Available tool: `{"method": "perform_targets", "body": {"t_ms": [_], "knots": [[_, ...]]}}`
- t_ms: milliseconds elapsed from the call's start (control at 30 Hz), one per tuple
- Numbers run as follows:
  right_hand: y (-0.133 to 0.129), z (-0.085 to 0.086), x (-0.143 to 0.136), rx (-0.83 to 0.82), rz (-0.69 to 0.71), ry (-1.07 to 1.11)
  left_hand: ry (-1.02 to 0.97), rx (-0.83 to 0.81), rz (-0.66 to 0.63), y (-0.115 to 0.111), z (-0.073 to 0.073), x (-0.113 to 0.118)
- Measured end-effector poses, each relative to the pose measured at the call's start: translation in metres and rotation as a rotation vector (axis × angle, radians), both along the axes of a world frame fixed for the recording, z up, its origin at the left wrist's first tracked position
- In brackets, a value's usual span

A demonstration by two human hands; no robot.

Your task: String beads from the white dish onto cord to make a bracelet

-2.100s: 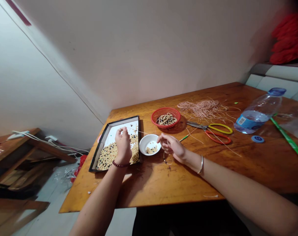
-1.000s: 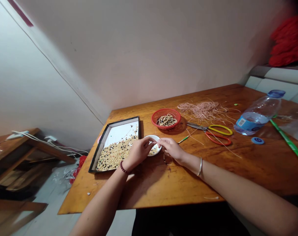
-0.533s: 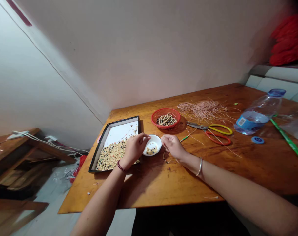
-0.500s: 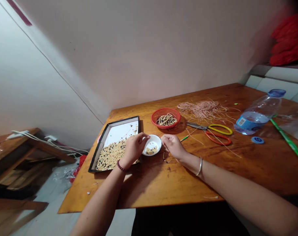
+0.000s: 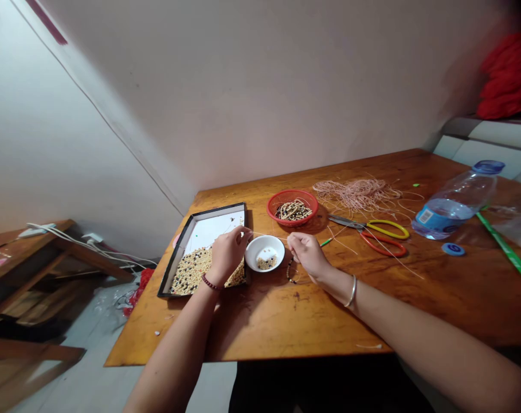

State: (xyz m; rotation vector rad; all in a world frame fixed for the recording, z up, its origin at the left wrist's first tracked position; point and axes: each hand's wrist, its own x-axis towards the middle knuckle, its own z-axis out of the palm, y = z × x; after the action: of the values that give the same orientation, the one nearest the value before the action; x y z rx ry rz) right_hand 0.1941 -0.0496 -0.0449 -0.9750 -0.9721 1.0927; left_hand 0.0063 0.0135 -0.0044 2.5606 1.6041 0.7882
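Your left hand (image 5: 245,236) pinches the thin thread (image 5: 269,235); your right hand (image 5: 306,254) is closed on it too. Thread spans over the white bowl (image 5: 279,253), beads (image 5: 266,263) inside. Beaded strand (image 5: 290,272) curls just below your right hand, seemingly on the tabletop (image 5: 281,335). Best handled with light, even tension, thread clear of the bowl.

Room before bowl (image 5: 255,249); thread (image 5: 281,237) across far side, basket (image 5: 293,223) behind.
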Motion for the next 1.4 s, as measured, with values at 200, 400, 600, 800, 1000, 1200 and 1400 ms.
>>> {"method": "perform_targets", "body": {"t_ms": [200,400,600,800,1000,1200,1400], "knots": [[0.0,0.002,0.001,-0.005,-0.001,0.036,0.067,0.02,0.142,0.007,0.002,-0.008],[-0.001,0.003,0.0,-0.053,0.009,0.08,0.031,-0.003,0.203,0.012,0.0,-0.014],[-0.002,0.002,0.0,-0.098,0.051,0.152,0.036,-0.018,0.286,0.013,-0.001,-0.015],[-0.002,0.003,0.0,-0.119,0.072,0.185,0.051,-0.034,0.306,0.012,-0.001,-0.015],[-0.002,0.004,0.0,-0.126,0.073,0.189,0.073,-0.04,0.322,0.01,0.0,-0.014],[-0.004,0.006,0.0,-0.12,0.073,0.194,0.106,-0.061,0.347,0.009,0.001,-0.013],[-0.004,0.007,-0.001,-0.142,0.084,0.25,0.143,-0.043,0.363,0.008,-0.001,-0.013]]}}
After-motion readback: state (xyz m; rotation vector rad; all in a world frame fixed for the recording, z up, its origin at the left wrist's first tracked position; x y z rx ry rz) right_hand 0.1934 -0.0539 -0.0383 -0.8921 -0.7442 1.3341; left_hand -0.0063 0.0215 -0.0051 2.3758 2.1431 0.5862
